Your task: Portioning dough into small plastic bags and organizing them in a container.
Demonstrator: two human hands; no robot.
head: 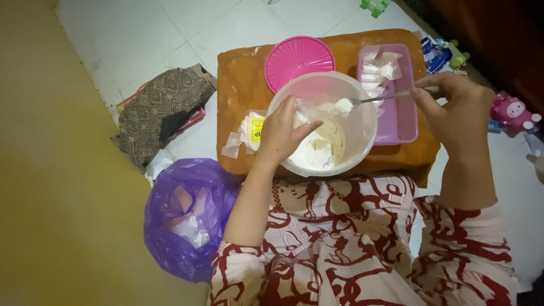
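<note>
The white tiled floor (pixel 170 28) carried a low tabletop (pixel 243 85) with an orange-brown surface dusted with white powder. Beside it on the floor sat a purple plastic bag (pixel 181 221), partly open, and behind that a patterned brown cloth (pixel 164 107). Small toys lay at the right edge, among them a pink figure (pixel 513 113).

A translucent round bowl (pixel 362 130) stood at the near edge of the tabletop, directly in front of the person. It held white powder (pixel 314 153) and a pale creamy patch. A round pink lid (pixel 299 59) lay flat behind the bowl, touching its far rim in the view. A rectangular purple tray (pixel 396 119) stood just right of the bowl and held small white sachets (pixel 377 71). Torn sachet wrappers (pixel 243 136) lay left of the bowl.

The left hand (pixel 280 136) reached over the bowl's left rim. Its fingers (pixel 303 127) were pressed together on a small clear packet (pixel 303 107) held above the powder.

The right hand (pixel 459 107) hovered over the tray's right end. Its fingers (pixel 422 90) pinched the handle of a metal spoon (pixel 377 99). The spoon lay nearly level, its bowl end over the bowl's centre, loaded with a white lump (pixel 343 105) just right of the packet.
</note>
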